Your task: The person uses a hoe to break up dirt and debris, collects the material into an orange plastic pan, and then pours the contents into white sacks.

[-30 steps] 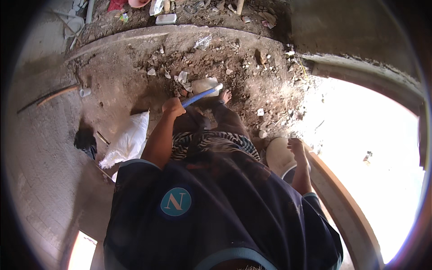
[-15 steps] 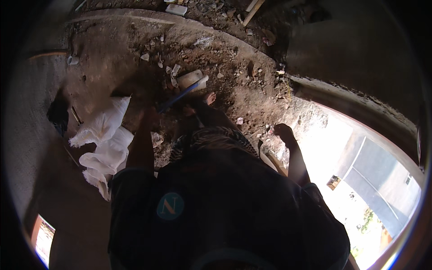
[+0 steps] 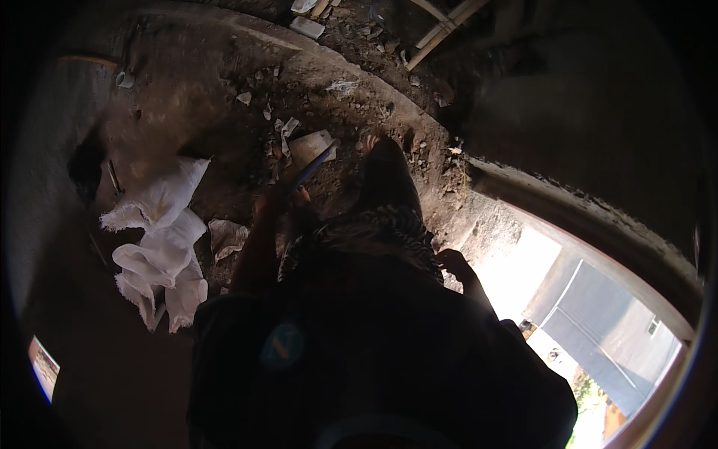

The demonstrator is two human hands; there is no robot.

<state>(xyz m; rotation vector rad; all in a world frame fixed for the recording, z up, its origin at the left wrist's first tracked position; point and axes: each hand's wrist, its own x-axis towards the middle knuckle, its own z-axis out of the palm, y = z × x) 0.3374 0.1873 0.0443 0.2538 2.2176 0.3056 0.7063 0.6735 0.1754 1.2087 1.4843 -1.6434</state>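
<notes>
In deep shadow, my left hand (image 3: 268,200) is closed round one end of a long, slim blue tool (image 3: 313,166); its exact kind is unclear. The tool points forward and to the right. Its far end overlaps a pale, flat block (image 3: 308,148) on the dirt; I cannot tell whether they touch. Beside my right hip, my right hand (image 3: 453,262) shows as a dark shape with curled fingers and nothing visible in them. My bare feet stand among the debris, near the block.
White woven sacks (image 3: 166,224) lie in a heap at the left. Rubble and scraps (image 3: 280,131) litter the dirt floor ahead, with a raised curb (image 3: 359,73) beyond. Wooden poles (image 3: 447,34) lean at the far right. A bright opening (image 3: 516,269) is on my right.
One leg has stepped forward past the block. My right hand has dropped back beside the hip, and the blue tool's visible part looks shorter. The view has shifted as I walk.
</notes>
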